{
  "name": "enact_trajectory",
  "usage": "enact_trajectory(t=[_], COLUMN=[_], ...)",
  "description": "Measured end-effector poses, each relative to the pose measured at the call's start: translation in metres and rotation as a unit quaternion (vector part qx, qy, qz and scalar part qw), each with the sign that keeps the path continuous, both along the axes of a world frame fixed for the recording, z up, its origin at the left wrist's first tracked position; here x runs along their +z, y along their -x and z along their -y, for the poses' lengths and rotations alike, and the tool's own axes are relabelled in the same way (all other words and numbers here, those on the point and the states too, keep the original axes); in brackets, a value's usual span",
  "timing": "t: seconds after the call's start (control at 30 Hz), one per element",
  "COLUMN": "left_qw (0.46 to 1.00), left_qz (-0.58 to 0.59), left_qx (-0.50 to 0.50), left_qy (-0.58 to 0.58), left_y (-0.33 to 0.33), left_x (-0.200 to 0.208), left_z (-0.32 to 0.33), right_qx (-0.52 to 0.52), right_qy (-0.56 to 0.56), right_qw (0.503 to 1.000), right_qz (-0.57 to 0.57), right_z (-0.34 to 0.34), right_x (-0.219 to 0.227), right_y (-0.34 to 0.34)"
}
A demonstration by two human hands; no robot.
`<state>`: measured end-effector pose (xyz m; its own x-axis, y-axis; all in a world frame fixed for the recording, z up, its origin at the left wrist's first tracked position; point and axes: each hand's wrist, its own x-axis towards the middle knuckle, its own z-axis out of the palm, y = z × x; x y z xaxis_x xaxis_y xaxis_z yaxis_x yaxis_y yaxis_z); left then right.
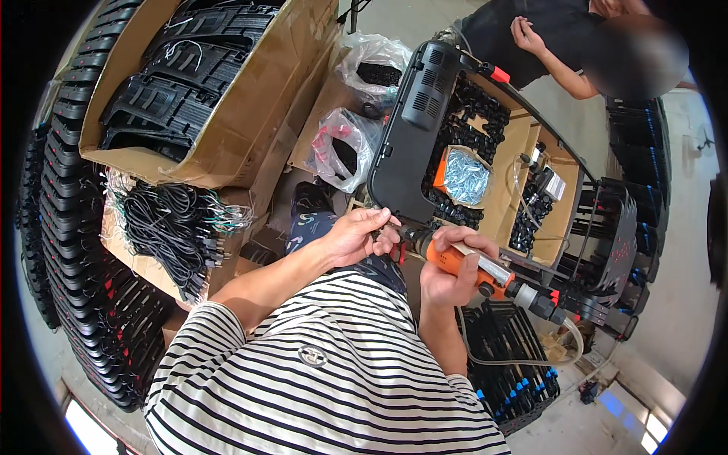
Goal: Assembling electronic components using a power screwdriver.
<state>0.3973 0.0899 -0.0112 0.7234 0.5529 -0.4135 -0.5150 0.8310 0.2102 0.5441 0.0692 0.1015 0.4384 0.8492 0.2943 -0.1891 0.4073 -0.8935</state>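
One large brown cardboard box point(262, 98) fills the upper left; two translucent plastic bags point(366, 144) sit at upper centre. Right of centre, one orange-and-silver cylindrical power tool point(447, 261) slants lengthwise, nose pointing left and slightly up, the right hand point(446, 287) clamping its fingers round it. The left hand's point(353, 236) fingers curl beside the nose; what they grip, I cannot tell.

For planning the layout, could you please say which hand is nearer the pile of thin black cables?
Left: the left hand is right of the cables; the right hand, holding an orange cylindrical power tool, is farther right.
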Motion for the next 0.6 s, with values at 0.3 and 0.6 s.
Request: enact_trajectory(t=[0.3, 0.6], left_qw=[0.992, 0.986], left_qz=[0.051, -0.141], left_qx=[0.038, 0.035], left_qy=[0.106, 0.077], left_y=[0.009, 0.039], left_x=[-0.002, -0.049], left_z=[-0.016, -0.010], right_qx=[0.022, 0.048], right_qy=[-0.050, -0.005], right_qw=[0.999, 0.998], right_qz=[0.006, 0.044], right_z=[-0.028, -0.076], right_x=[-0.033, -0.062], right_y=[0.013, 0.018])
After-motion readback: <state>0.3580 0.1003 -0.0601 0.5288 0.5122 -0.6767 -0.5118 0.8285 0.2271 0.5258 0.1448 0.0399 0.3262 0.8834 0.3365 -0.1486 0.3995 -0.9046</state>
